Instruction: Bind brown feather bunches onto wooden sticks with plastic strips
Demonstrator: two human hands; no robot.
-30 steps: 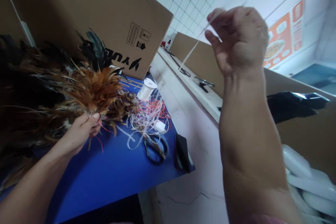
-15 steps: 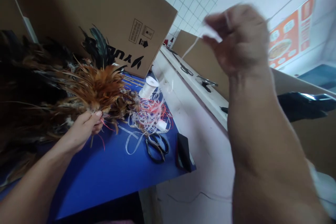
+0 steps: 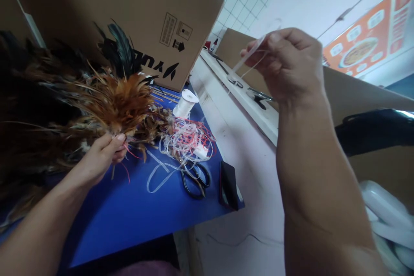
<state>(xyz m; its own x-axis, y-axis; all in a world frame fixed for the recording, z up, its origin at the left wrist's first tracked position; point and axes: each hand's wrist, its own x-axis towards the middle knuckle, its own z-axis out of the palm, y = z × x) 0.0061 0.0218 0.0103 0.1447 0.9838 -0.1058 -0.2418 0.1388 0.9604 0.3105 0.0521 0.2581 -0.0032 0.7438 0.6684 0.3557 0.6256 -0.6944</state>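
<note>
My left hand (image 3: pixel 108 153) pinches the base of a bunch of orange-brown feathers (image 3: pixel 119 99), with thin red strings hanging below the fingers. Dark green-black feathers (image 3: pixel 120 47) rise at its far end. Raised high on the right, my right hand (image 3: pixel 287 62) is closed on a white ribbon (image 3: pixel 249 56) that trails down to the left. Between the hands, a tangle of white and red ribbon (image 3: pixel 190 140) lies on the blue tabletop (image 3: pixel 129 224). A white spool (image 3: pixel 186 103) stands behind it, and black-handled scissors (image 3: pixel 194 181) lie partly under loose ribbon.
A phone (image 3: pixel 229 185) lies at the table's right edge. A large cardboard box (image 3: pixel 129 4) stands behind the feathers. Along the wall runs a white ledge (image 3: pixel 242 95) with small tools on it. A black plastic bag (image 3: pixel 378 131) is at the right.
My right hand has come down slightly, drawing the ribbon along, and shows more sharply. My left hand stays on the feather bunch. The loose ribbon near the scissors has shifted; the view has turned slightly.
</note>
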